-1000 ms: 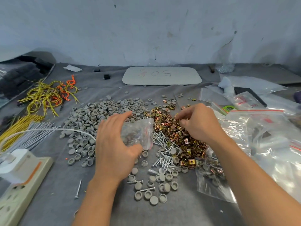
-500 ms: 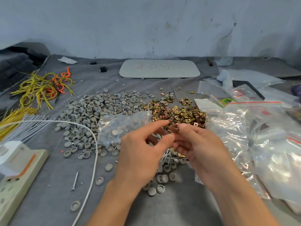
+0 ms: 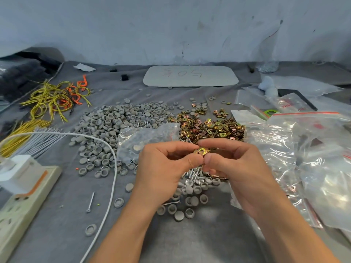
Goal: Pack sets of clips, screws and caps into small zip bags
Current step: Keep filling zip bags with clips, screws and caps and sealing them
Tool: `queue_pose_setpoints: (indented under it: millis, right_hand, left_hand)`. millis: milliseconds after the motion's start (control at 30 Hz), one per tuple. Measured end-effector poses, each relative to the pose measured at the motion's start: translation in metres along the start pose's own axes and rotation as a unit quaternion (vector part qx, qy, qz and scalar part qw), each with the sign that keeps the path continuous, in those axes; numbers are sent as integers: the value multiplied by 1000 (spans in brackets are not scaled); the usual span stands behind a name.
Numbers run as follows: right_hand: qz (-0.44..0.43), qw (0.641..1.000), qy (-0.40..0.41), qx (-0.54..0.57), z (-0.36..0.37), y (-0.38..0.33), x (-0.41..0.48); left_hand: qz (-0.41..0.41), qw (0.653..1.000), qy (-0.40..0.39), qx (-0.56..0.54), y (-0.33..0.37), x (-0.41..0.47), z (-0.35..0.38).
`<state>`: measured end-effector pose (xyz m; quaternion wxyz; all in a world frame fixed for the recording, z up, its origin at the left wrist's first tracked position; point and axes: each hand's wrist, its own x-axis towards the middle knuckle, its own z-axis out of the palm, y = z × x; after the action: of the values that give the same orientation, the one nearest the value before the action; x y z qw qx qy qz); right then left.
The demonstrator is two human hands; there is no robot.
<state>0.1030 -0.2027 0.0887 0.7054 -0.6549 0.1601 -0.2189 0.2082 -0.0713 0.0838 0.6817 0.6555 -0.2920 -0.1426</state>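
My left hand (image 3: 163,168) grips the edge of a small clear zip bag (image 3: 144,141) that trails off to the left with a few grey caps inside. My right hand (image 3: 233,168) pinches a gold clip (image 3: 202,151) at the bag's mouth, fingertip to fingertip with the left. Behind the hands lie a wide pile of grey caps (image 3: 117,122) and a pile of gold clips (image 3: 210,128). Silver screws (image 3: 193,173) and more caps sit under the hands, partly hidden.
A power strip (image 3: 22,202) with a white cable (image 3: 112,168) lies at the left. Yellow and orange wires (image 3: 53,99) and white ties (image 3: 43,139) are beyond it. Large clear zip bags (image 3: 303,149) cover the right. A white board (image 3: 190,75) lies at the back. One loose screw (image 3: 90,202) is nearby.
My right hand left the clip pile with a clip and came to the bag. My left hand brought the bag to the middle, and both hands now meet there.
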Motion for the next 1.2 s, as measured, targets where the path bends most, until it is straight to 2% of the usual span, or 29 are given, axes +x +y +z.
queue_pose_setpoints:
  millis: [133,367,467,600,700,833,967,1067,1200]
  right_hand:
    - [-15,1000,-2,-2,-5,-1,-3]
    - [0,999,13,38,-2,-2,0]
    - [22,997,-18,76,-3,-5,1]
    - [56,991,-69,102,-12,-8,2]
    - [54,993,-74,73,-15,-5,3]
    - [11,998,-56,26,-14,-2,6]
    - [-46,992,-10,-119,-10,-2,7]
    - [-69,978,46,-191,-3,1,8]
    - [-87,963,115,-226,8,1,8]
  left_hand:
    - [14,1000,-6,6,1,-3,2]
    - [51,998,34,13,-2,-4,5]
    - [38,999,26,-3,1,-4,4]
    - [-13,999,-24,-40,6,-3,2]
    - [-55,995,-49,-65,6,-2,2]
    - [-94,990,-45,-94,4,0,2]
    - [-125,986,-33,-109,1,2,2]
    - [-114,989,3,-93,0,3,2]
    - [-57,997,45,-30,-1,3,5]
